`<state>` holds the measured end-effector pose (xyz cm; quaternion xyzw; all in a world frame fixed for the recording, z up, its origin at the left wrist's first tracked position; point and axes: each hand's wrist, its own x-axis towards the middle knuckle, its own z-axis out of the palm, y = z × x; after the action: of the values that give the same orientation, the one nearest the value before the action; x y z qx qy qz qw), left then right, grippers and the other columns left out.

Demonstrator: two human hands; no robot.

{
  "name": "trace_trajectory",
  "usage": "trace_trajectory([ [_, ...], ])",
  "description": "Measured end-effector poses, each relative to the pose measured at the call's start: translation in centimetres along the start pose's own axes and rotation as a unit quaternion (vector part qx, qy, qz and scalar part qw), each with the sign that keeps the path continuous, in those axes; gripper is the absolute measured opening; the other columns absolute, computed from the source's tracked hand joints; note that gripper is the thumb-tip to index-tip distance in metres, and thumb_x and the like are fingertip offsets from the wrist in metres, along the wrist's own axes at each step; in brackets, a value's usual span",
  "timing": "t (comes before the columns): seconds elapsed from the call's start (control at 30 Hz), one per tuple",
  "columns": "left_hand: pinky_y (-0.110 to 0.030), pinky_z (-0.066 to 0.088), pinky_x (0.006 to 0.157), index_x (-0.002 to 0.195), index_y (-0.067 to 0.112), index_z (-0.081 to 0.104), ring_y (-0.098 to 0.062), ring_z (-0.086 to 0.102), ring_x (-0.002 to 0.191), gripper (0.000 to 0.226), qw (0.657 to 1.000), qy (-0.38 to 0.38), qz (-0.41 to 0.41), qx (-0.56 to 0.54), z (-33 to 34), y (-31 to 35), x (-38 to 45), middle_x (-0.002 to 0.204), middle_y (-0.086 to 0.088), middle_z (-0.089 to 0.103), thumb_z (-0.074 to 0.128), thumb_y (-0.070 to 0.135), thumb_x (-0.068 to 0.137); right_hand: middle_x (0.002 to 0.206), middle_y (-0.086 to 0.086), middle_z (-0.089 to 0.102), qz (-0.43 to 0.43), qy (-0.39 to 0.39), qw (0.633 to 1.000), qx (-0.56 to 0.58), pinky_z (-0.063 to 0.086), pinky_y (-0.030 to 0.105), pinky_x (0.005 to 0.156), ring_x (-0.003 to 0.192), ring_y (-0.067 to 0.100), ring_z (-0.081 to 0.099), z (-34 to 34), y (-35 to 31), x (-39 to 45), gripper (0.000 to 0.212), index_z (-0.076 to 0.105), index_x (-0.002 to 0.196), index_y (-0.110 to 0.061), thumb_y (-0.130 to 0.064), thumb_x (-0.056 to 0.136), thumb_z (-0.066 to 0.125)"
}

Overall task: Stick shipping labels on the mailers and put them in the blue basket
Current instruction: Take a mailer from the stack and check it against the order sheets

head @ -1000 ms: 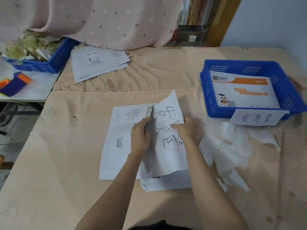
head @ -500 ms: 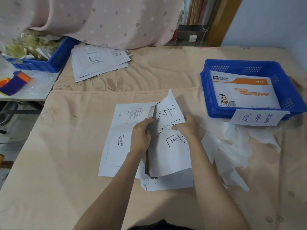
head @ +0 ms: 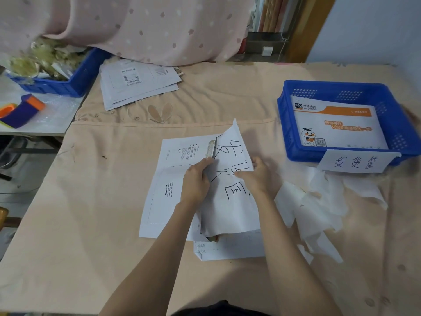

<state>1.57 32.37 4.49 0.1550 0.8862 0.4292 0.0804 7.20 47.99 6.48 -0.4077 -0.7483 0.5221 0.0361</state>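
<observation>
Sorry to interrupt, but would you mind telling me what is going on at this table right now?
A person is working on a white mailer lying flat on the cloth-covered table. The left hand and the right hand both pinch a handwritten paper sheet over the mailer, apparently peeling a label from its backing. The blue basket on the right already holds one printed mailer. Torn backing scraps lie beside it, and more mailers are stacked at the back.

Both forearms are bare, without sleeves, watch or rings; dark clothing (head: 218,310) shows at six o'clock.
</observation>
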Motion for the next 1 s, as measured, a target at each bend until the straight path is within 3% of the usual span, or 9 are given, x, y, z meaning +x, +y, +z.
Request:
trace_trajectory([
  [0.2,-0.012,0.033,0.088,0.126,0.014,0.062,-0.026,0.057,0.114,0.063,0.999,-0.002,-0.022,0.026,0.7,-0.6,0.2,0.118,-0.009,0.067,0.032,-0.016,0.079,0.131,0.010,0.046,-0.046,0.100,0.950,-0.293,0.036,0.032,0.092,0.117,0.029,0.045,1.5,-0.2,-0.5,0.077,0.043,0.129,-0.011,-0.021,0.065,0.084],
  [0.33,-0.025,0.042,0.094,0.126,0.014,0.061,-0.028,0.058,0.110,0.064,0.999,-0.007,-0.016,0.031,1.0,-1.0,0.2,0.116,-0.007,0.068,0.033,-0.016,0.077,0.110,0.004,0.051,-0.273,0.192,0.907,-0.256,0.042,0.035,0.083,0.100,0.026,0.050,3.2,0.1,-1.9,0.059,0.057,0.112,-0.015,-0.015,0.056,0.078],
  [0.43,-0.029,0.045,0.088,0.125,0.014,0.062,-0.029,0.060,0.103,0.065,0.999,-0.005,-0.009,0.032,0.9,-0.9,0.4,0.111,-0.008,0.069,0.035,-0.015,0.074,0.084,-0.007,0.054,-0.227,-0.119,0.954,-0.154,0.046,0.035,0.070,0.079,0.015,0.054,3.0,-0.4,-2.3,0.027,0.061,0.086,-0.019,-0.014,0.063,0.074],
  [0.5,-0.029,0.046,0.088,0.124,0.014,0.063,-0.029,0.060,0.103,0.063,0.999,0.005,-0.015,0.031,0.8,-0.7,0.5,0.111,-0.010,0.069,0.036,-0.014,0.074,0.076,-0.010,0.063,-0.114,-0.333,0.909,-0.223,0.052,0.032,0.069,0.077,0.014,0.061,3.4,0.1,-2.2,0.020,0.067,0.076,-0.024,-0.017,0.060,0.078],
  [0.53,-0.028,0.045,0.091,0.124,0.014,0.063,-0.028,0.060,0.106,0.063,0.999,0.009,-0.018,0.024,0.8,-0.6,0.6,0.113,-0.009,0.069,0.036,-0.014,0.075,0.079,-0.010,0.066,-0.108,-0.367,0.883,-0.272,0.053,0.030,0.074,0.087,0.015,0.063,3.7,0.4,-2.3,0.023,0.071,0.077,-0.025,-0.024,0.055,0.079],
  [0.6,-0.026,0.042,0.096,0.124,0.012,0.063,-0.028,0.057,0.112,0.063,1.000,0.017,-0.025,0.003,0.8,-0.5,0.7,0.117,-0.008,0.068,0.034,-0.016,0.075,0.107,-0.008,0.065,-0.147,-0.383,0.848,-0.336,0.045,0.031,0.097,0.122,0.021,0.049,4.6,1.4,-2.3,0.047,0.072,0.094,-0.030,-0.041,0.048,0.079],
  [0.7,-0.022,0.037,0.100,0.123,0.010,0.064,-0.028,0.055,0.117,0.064,0.999,0.029,-0.028,-0.022,0.7,-0.2,0.9,0.120,-0.007,0.066,0.033,-0.018,0.074,0.154,-0.003,0.027,-0.171,-0.385,0.823,-0.381,0.008,0.038,0.119,0.147,0.020,-0.004,4.9,1.7,-3.4,0.079,0.046,0.138,-0.025,-0.040,0.067,0.077],
  [0.83,-0.012,0.034,0.097,0.119,0.006,0.065,-0.021,0.057,0.118,0.061,0.998,0.037,-0.034,-0.049,0.3,0.1,0.9,0.119,-0.007,0.067,0.033,-0.018,0.074,0.161,-0.007,-0.006,-0.199,-0.351,0.823,-0.400,-0.012,0.040,0.119,0.144,0.021,-0.026,5.1,2.4,-3.7,0.102,0.018,0.151,-0.032,-0.040,0.069,0.077],
  [1.0,0.001,0.034,0.091,0.114,0.004,0.068,-0.013,0.059,0.113,0.060,0.989,0.068,-0.067,-0.110,0.0,0.8,1.1,0.115,-0.006,0.068,0.033,-0.018,0.072,0.158,0.001,-0.024,-0.210,-0.285,0.828,-0.436,-0.014,0.046,0.118,0.141,0.022,-0.034,5.4,3.5,-3.5,0.115,-0.007,0.153,-0.033,-0.056,0.071,0.071],
])
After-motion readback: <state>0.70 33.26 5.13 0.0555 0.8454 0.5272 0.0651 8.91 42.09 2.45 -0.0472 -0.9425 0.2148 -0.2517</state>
